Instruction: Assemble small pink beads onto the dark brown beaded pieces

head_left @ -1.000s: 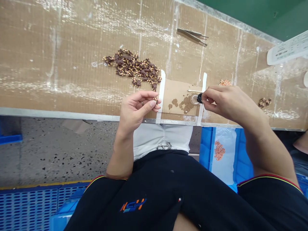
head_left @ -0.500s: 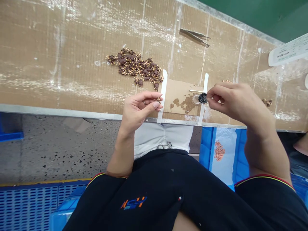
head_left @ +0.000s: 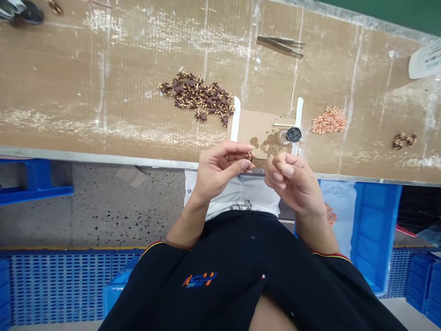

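My left hand (head_left: 220, 172) is held just below the table edge, thumb and fingers pinched on a small brown-and-gold part (head_left: 250, 155). My right hand (head_left: 289, 181) is close beside it, fingers curled in a pinch; what they hold is too small to make out. A small black round piece (head_left: 293, 134) sits on a clear disc on the taped cardboard patch (head_left: 258, 126), above my right hand. A heap of brown parts with gold pins (head_left: 198, 95) lies to the upper left of the patch.
A pile of pinkish-orange small parts (head_left: 329, 120) lies right of the patch, a few brown parts (head_left: 401, 140) farther right. Tweezers (head_left: 280, 45) lie at the back. Blue bins (head_left: 361, 225) stand under the table, one holding a bag with orange parts.
My right hand has let go of the black round piece on the patch and drawn back toward my left hand. The camera view has shifted, uncovering the orange pile.
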Demonstrator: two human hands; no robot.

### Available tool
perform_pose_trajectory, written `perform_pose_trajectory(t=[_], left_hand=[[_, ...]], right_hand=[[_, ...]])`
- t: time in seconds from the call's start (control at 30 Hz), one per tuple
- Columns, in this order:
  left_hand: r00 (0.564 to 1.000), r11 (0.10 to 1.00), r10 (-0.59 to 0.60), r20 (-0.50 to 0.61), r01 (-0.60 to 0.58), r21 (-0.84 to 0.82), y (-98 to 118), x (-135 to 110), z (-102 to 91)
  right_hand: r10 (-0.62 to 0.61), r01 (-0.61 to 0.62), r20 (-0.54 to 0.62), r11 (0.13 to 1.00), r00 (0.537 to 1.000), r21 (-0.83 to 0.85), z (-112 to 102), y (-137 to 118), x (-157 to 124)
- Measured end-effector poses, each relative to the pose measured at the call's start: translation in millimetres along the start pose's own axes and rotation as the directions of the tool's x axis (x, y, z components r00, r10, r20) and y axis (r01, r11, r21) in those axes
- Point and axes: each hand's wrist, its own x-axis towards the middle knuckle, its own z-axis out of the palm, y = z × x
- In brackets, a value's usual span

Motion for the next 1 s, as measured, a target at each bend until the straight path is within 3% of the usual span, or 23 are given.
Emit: perform_pose_trajectory(t=[0.2,0.3,0.57,0.83,1.0], left_hand=[[0.995,0.996,-0.083,0.060,0.082,0.026,6,-13,12.0],[0.994,0.997,-0.067,0.087,0.070,-0.036,6,-14,14.4],[0.990,0.982,0.009,0.139,0.017,-0.187,-4,-9,22.2],[0.996,0.984,-0.019,0.090,0.035,-0.177,-8,-11,26.9],[0.994,0.983,0.006,0.113,0.015,-0.184,-9,-12,25.5]], right_hand=[[0.060,-0.058,-0.022,0.997,0.998,0.054,-3,11,-2],[0.055,-0.053,-0.054,0.998,0.997,0.044,-1,11,-3],[-0.098,0.104,-0.205,0.994,0.974,0.020,11,14,-8],[-0.052,0.055,-0.172,0.998,0.984,0.016,6,18,-8],[-0.233,0.203,-0.229,0.968,0.945,-0.149,8,24,-11]])
